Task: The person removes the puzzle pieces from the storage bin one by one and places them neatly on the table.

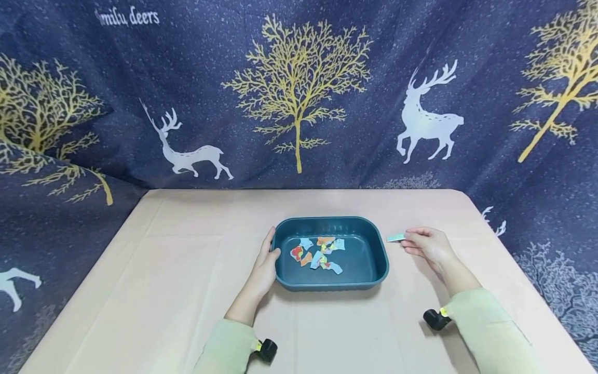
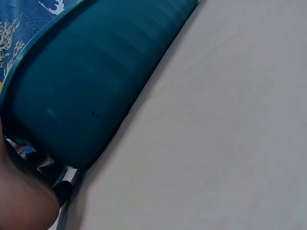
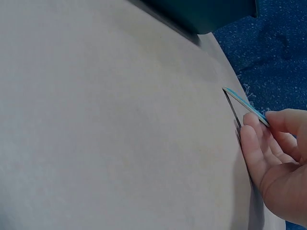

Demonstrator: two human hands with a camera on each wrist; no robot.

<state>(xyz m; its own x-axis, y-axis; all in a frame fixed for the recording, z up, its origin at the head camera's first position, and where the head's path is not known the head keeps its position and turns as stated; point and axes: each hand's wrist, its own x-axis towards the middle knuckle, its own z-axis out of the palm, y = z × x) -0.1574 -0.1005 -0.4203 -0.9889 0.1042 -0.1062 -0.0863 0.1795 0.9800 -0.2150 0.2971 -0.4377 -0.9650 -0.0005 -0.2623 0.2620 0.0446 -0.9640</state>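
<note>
Left hand (image 1: 264, 264) grips the left end of the dark teal basin (image 1: 359, 259), thumb at the rim and fingers against the outer wall. Right hand (image 1: 429, 245) holds a narrow pinch, thumb against fingertips, on one thin flat piece (image 1: 396, 238), light blue on its upper face. That piece sits just outside the basin's right rim, tilted, its far tip meeting a dark shadow line on the pale tabletop (image 1: 187, 270). Inside the basin, toward its left and middle: a scatter of irregular pieces (image 1: 306, 258), light blue, orange, red and yellow, some touching or overlapping. Behind the tabletop hangs a dark blue cloth (image 1: 196, 67) printed with white deer and golden trees.
</note>
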